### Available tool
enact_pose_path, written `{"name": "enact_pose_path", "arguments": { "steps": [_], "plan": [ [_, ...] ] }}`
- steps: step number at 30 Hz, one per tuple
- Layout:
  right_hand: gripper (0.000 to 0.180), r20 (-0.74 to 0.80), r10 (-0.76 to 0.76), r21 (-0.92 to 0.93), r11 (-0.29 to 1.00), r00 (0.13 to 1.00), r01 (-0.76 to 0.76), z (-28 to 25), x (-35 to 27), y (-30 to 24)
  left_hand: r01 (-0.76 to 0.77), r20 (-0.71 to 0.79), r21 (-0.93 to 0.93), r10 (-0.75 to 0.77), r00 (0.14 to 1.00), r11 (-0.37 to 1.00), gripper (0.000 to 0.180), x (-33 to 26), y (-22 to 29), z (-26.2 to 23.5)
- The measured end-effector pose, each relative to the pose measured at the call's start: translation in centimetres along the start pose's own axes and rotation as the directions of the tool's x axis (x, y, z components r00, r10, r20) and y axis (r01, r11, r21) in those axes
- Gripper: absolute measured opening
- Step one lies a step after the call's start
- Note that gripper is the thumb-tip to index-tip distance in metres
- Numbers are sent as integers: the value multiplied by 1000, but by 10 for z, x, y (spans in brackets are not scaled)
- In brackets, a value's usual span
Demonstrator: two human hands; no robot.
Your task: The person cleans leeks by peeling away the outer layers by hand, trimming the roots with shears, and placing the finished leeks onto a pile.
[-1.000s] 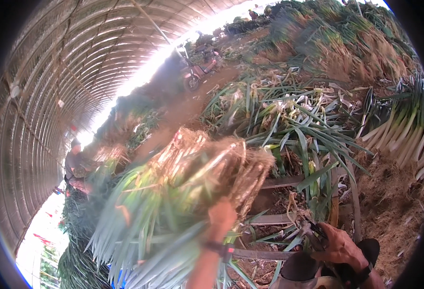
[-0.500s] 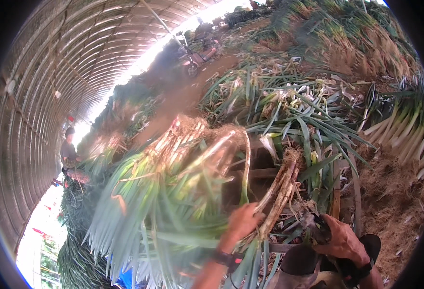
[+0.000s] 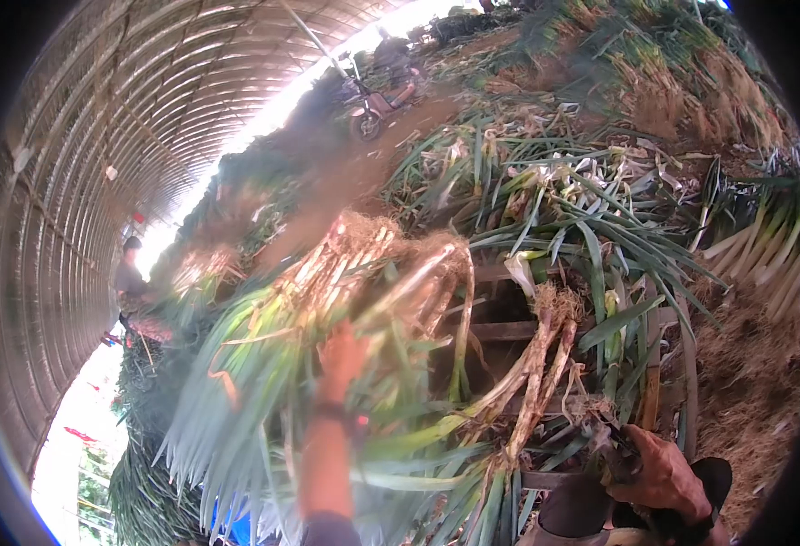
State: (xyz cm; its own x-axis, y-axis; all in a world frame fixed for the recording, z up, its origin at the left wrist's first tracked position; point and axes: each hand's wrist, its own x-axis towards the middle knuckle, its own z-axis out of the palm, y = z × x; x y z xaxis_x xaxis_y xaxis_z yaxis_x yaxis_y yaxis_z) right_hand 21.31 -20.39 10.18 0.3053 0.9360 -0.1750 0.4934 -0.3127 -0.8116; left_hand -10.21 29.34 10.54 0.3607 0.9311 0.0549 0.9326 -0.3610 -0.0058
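Note:
My left hand (image 3: 341,355), smeared by motion, reaches onto a big heap of long green onions (image 3: 263,364) with pale stalks and rooty ends toward the far side. Its fingertips overlap the stalks, and whether they grip any I cannot tell. To its right, a few brown-skinned green onions (image 3: 536,382) lie with their roots up and leaves toward me, apart from both hands. My right hand (image 3: 659,473), low on the right, is closed around a dark object (image 3: 620,453), mostly hidden by the fingers.
Wooden slats (image 3: 500,330) show under the stalks. Torn leaves (image 3: 591,237) lie beyond, and root litter (image 3: 745,400) covers the ground at right, below peeled white onions (image 3: 764,246). A motor scooter (image 3: 377,105) stands farther back; another person (image 3: 131,282) is at far left.
My left hand has let go of the brown-skinned onions and moved left and away from me onto the heap. Those onions now lie slightly farther right. My right hand stays nearly in place.

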Motion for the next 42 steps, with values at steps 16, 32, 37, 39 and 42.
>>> {"name": "enact_pose_path", "arguments": {
  "steps": [16,32,37,39,42],
  "plan": [
    [94,63,-60,-85,994,996,66,-13,-1,-9,-263,141,169,241,960,950,51,-22,39,-18],
    [91,7,-107,-128,986,994,107,-12,-9,-5,-309,149,-171,335,930,936,32,-176,173,90],
    [86,-44,-154,-108,983,987,148,-12,-7,-9,-261,171,-108,277,946,959,56,-170,137,75],
    [84,-39,-144,-115,984,989,138,-13,-7,-11,-164,221,-132,191,956,978,64,-172,125,76],
    [82,-46,-124,-112,987,991,118,-13,-8,-9,44,461,-167,39,887,985,77,-166,125,73]
  ]
}}
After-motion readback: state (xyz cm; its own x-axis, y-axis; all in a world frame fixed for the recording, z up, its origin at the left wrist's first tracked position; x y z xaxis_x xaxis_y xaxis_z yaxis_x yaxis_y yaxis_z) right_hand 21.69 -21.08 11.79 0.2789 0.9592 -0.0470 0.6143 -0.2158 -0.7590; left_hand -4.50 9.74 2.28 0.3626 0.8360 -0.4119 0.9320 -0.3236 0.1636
